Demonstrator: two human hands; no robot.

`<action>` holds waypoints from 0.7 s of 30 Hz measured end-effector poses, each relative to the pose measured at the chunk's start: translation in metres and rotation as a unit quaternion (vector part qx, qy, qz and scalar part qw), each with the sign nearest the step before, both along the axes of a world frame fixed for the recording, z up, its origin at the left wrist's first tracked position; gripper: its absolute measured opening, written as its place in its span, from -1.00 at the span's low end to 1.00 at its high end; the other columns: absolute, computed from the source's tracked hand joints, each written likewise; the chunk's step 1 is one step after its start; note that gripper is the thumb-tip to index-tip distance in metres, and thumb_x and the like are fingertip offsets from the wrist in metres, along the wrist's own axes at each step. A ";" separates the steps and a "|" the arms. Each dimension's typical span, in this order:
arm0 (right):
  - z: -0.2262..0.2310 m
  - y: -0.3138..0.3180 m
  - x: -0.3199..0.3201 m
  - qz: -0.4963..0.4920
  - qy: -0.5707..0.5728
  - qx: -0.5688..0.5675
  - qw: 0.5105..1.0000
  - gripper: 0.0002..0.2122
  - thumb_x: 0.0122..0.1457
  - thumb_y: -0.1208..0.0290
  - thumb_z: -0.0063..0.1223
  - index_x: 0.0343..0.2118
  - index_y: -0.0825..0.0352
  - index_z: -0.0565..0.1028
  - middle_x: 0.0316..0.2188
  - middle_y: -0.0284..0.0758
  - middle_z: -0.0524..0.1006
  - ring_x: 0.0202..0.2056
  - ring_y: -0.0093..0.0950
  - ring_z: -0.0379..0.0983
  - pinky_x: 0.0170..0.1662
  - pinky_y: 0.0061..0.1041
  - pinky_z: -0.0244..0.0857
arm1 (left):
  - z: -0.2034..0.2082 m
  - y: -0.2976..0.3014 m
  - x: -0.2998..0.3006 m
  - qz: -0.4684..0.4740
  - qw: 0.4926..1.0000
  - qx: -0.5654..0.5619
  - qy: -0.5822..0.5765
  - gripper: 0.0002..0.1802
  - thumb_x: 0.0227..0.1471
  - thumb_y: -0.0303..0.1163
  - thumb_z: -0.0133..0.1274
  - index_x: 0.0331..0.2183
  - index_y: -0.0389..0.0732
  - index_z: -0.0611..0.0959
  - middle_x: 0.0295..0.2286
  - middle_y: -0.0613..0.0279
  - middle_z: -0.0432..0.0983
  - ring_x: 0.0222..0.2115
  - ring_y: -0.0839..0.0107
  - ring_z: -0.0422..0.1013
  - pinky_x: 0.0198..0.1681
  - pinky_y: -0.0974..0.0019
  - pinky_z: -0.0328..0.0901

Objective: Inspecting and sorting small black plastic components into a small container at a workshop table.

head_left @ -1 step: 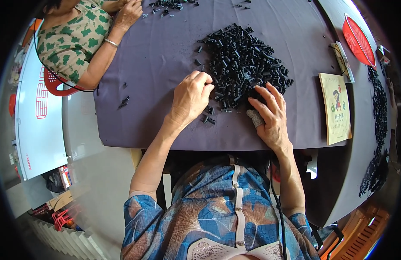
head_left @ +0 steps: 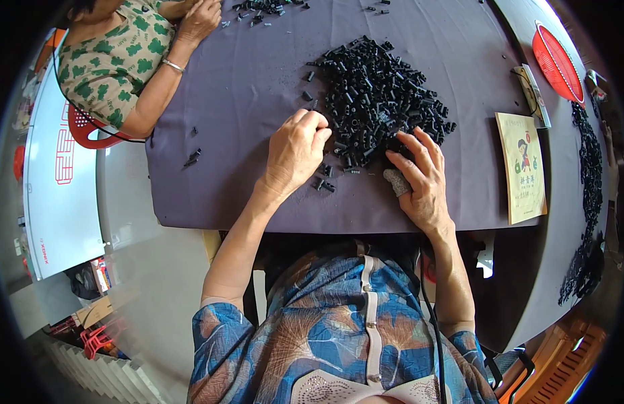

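Observation:
A large heap of small black tubular parts (head_left: 376, 91) lies on the cloth-covered table. At its left edge my left hand (head_left: 293, 153) is closed, thumb and fingers pinched together; whatever they hold is hidden. My right hand (head_left: 425, 178) rests against the heap's near right side, fingers bent but spread apart. A grey knitted cover (head_left: 395, 182) wraps the right thumb. Between my hands, several loose black pieces (head_left: 324, 184) lie on the cloth, and a tiny spring-like piece (head_left: 354, 171) sits by the heap.
A yellow booklet (head_left: 522, 172) lies right, below a narrow pale box (head_left: 533, 97). A red basket (head_left: 556, 64) and a long strip of black parts (head_left: 588, 182) are farther right. At the upper left, a co-worker's hand (head_left: 201, 20) is near another pile (head_left: 261, 8).

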State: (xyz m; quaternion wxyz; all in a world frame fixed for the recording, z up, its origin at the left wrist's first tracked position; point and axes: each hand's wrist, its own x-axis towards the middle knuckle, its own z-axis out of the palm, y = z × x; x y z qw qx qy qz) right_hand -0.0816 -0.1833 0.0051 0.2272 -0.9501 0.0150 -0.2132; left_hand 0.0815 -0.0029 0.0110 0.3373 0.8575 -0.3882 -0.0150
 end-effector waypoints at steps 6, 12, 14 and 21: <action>-0.002 0.000 -0.002 0.003 -0.005 -0.014 1.000 -0.56 -0.29 0.65 0.03 -0.21 0.28 0.53 0.05 -0.29 0.35 0.16 -0.13 0.12 0.17 -0.13 0.01 | 0.000 0.013 -0.008 0.042 0.994 -0.099 -0.010 -0.87 0.11 -0.41 -0.08 -0.44 -0.25 0.47 -0.49 0.07 0.45 -0.46 0.04 0.41 -0.41 0.12 0.31; 0.000 0.003 -0.004 -0.007 -0.059 -0.043 0.997 -0.59 -0.28 0.66 0.02 -0.23 0.29 0.52 -0.01 -0.28 0.38 0.10 -0.17 0.20 0.12 -0.18 0.09 | 0.015 0.035 -0.019 0.078 0.965 -0.175 0.180 -0.83 0.12 -0.40 -0.01 -0.45 -0.30 0.51 -0.62 0.52 0.31 -0.56 0.71 0.15 -0.51 0.56 0.11; 0.004 0.007 -0.005 0.010 -0.102 -0.036 0.994 -0.61 -0.28 0.67 0.03 -0.25 0.29 0.52 -0.10 -0.28 0.43 -0.01 -0.20 0.29 0.03 -0.23 0.16 | 0.009 0.038 -0.030 0.073 0.942 -0.233 0.230 -0.83 0.11 -0.38 0.03 -0.45 -0.26 0.57 -0.65 0.57 0.29 -0.64 0.79 0.11 -0.61 0.62 0.02; 0.023 0.076 -0.013 0.138 -0.077 0.174 0.972 -0.67 -0.18 0.64 0.13 -0.26 0.34 0.43 -0.31 -0.22 0.46 -0.26 -0.18 0.41 -0.21 -0.30 0.32 | 0.010 0.039 -0.104 0.074 0.803 -0.320 0.497 -0.80 0.13 -0.31 0.02 -0.51 -0.16 0.53 -0.66 0.59 0.27 -0.72 0.82 0.05 -0.73 0.63 -0.06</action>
